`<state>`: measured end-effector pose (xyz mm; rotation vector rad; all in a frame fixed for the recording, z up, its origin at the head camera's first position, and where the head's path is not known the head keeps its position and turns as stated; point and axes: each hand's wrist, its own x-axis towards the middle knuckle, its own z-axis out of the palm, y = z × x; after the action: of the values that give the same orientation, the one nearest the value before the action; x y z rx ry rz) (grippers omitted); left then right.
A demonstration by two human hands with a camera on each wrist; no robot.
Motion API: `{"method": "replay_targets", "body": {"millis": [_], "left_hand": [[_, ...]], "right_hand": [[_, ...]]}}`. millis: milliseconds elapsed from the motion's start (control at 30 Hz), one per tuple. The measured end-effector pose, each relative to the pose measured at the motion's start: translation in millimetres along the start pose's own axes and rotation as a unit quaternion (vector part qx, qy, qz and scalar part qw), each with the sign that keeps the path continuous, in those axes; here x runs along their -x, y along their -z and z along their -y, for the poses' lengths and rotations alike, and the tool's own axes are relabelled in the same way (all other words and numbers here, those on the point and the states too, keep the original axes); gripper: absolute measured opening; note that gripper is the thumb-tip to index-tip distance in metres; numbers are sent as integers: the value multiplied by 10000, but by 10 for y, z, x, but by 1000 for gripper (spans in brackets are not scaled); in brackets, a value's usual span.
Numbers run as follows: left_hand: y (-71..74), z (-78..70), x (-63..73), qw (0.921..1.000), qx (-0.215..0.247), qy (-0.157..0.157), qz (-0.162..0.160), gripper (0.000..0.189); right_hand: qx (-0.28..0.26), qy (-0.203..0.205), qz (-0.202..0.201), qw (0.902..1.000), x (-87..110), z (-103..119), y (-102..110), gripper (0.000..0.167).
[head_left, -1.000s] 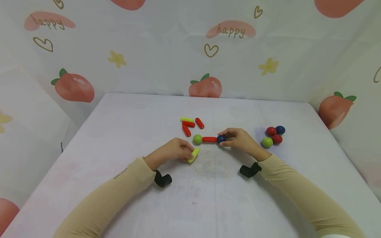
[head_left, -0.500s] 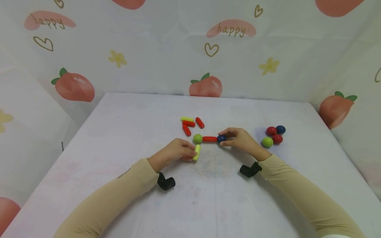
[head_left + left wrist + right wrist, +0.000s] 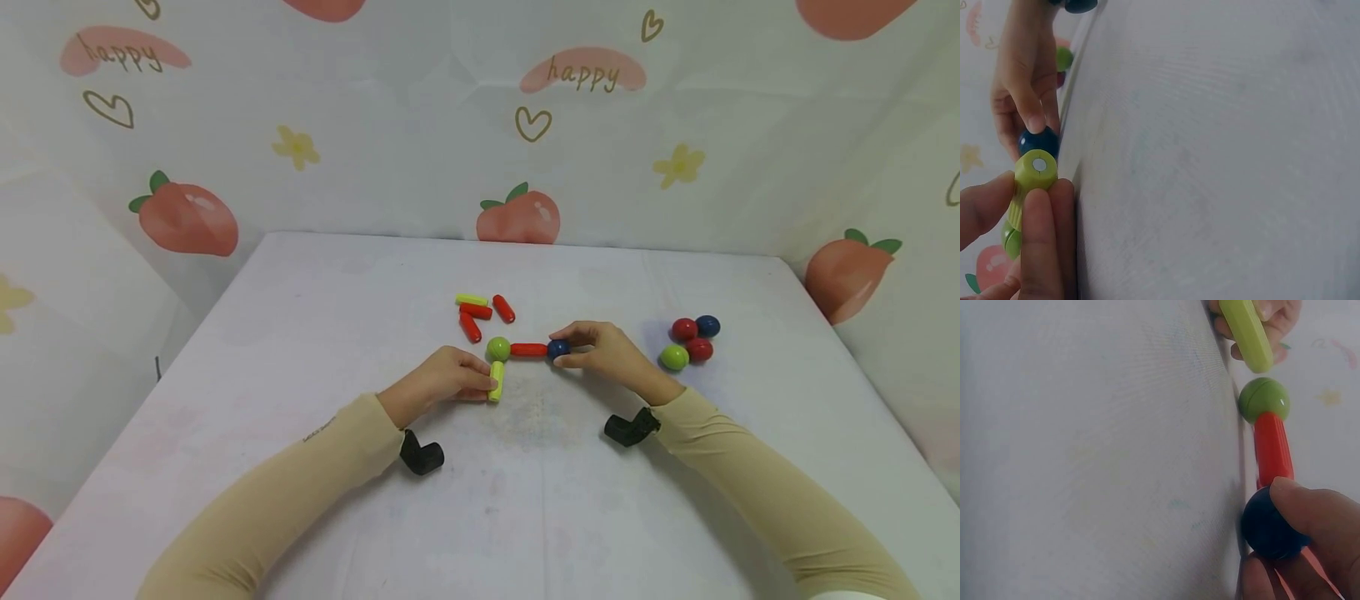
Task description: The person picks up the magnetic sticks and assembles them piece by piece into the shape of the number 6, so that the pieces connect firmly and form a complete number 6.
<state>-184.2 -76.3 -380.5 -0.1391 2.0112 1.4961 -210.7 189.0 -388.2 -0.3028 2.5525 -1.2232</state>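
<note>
My left hand pinches a yellow-green magnetic rod between thumb and fingers. A pale round disc shows in the rod's near end in the left wrist view. The rod's far end points at a green ball; the right wrist view shows a small gap, while the head view shows them meeting. A red rod joins the green ball to a dark blue ball. My right hand grips this blue ball with thumb and fingers.
Behind the hands lie loose red rods and one yellow-green rod. A cluster at the right has red balls, a blue ball and a green ball. A printed cloth backdrop stands behind the table.
My left hand has turned the yellow-green rod from slanted to nearly straight and moved it right and away, up to the green ball. My right hand has stayed on the blue ball.
</note>
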Motion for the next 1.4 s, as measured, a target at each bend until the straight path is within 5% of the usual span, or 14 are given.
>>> {"method": "replay_targets", "body": {"millis": [1400], "left_hand": [[57, -21, -52, 9993, 232, 247, 146, 29]], "right_hand": [[37, 57, 116, 9999, -1, 45, 12, 39]]}}
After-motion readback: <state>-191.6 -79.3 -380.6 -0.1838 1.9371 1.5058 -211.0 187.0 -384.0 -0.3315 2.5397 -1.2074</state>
